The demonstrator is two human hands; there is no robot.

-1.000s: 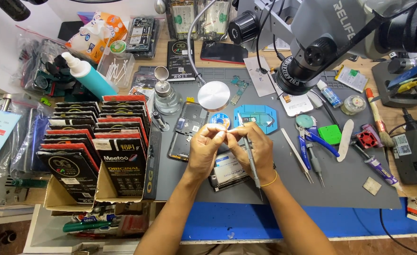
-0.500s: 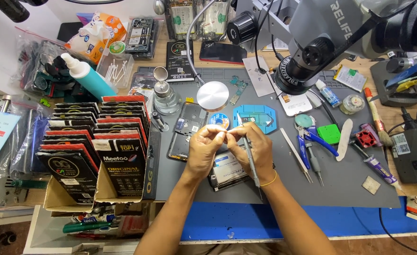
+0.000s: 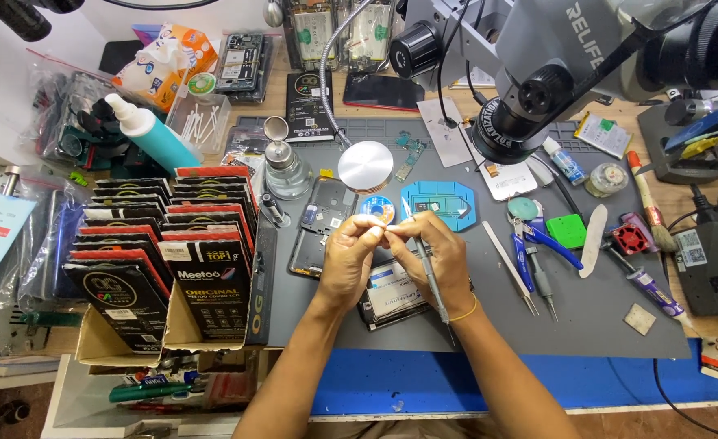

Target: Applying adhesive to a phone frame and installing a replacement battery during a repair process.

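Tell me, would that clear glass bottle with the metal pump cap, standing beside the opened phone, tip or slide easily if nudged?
The clear glass bottle with the metal pump cap is squat and wide at its base, so it probably resists tipping. It stands on the grey work mat, which looks rubbery, so it likely would not slide far. Being glass, it is probably heavy for its size and breakable if dropped.

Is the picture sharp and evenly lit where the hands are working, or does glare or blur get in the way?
Head view: bright, even light, with soft shadows under the left hand and right hand; the tiny white piece pinched between them is too small to make out; the round metal disc shines pale; the microscope looms large and slightly soft near the lens.
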